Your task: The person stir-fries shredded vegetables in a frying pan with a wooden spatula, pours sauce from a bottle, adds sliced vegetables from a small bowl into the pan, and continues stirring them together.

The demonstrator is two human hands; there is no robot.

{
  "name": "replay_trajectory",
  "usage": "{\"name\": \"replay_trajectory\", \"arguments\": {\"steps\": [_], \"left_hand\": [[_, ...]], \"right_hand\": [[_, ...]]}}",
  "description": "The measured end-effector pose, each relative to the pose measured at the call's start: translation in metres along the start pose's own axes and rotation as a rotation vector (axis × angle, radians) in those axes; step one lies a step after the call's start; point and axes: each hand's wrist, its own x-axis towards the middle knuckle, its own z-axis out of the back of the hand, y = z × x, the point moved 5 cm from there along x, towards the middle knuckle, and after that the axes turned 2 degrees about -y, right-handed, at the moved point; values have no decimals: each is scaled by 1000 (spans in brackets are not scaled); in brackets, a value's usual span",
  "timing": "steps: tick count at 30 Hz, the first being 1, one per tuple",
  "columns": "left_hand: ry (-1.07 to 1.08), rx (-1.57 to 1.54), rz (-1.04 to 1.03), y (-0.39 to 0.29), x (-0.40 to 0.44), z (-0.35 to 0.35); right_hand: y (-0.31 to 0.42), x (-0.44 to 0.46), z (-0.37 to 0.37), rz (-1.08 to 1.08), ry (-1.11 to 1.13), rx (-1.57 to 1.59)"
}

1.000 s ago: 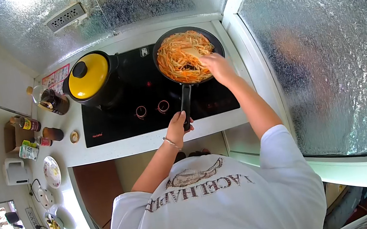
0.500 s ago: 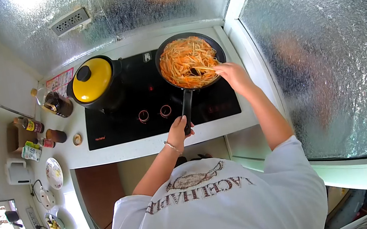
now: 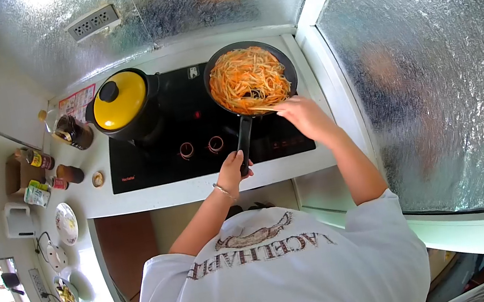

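Pan, dark, sits on R side of blk cooktop, handle pointing back twd person. Orange & pale shreds cover most of its base, w/ a small dark gap on the handle side. L hand is curled closed around the handle nr its end; bracelet on that wrist. R hand is at pan's near R edge, closed on a thin pale utensil, which runs L along the near rim; can't tell if its tip touches the shreds. To L of pan, apart from it, blk pot stands upright w/ yellow lid on. Farther L on counter: bottle w/ dark contents, brown jar, patterned plate etc. Outlet strip is on silvery wall behind.
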Motion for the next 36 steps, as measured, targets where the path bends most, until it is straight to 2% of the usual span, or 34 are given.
{"name": "replay_trajectory", "arguments": {"steps": [2, 4, 8, 11, 14, 19, 21, 26, 29, 32, 34, 36], "left_hand": [[1, -3, 8, 1, 0, 0], [7, 1, 5, 2, 0, 1], [14, -18, 8, 4, 6, 5], [21, -13, 14, 7, 5, 4], [23, -11, -4, 2, 6, 3], [-4, -24, 13, -3, 3, 6], [5, -12, -10, -3, 2, 6], [16, -6, -6, -1, 3, 8], [12, -24, -2, -4, 3, 8], [11, -19, -4, -2, 5, 8], [10, -4, -7, -2, 5, 8], [0, 1, 2, -3, 4, 7]], "right_hand": [[-11, 7, -18, 39, 15, 9], [-17, 20, -17, -34, -33, -104], [2, 19, 1, -70, -84, 62], [1, 26, -35, 126, -41, -45], [-22, 32, -65, 152, -76, -230], [-23, 25, -31, 47, -146, -219], [-27, 28, -24, 61, -270, -181], [-55, 36, -54, 56, -242, -159], [-42, 23, -44, 108, -139, -118], [-40, 23, -23, 38, -115, -96], [-54, 42, -13, 15, -276, -72], [-73, 67, -21, 21, -315, -99]]}}
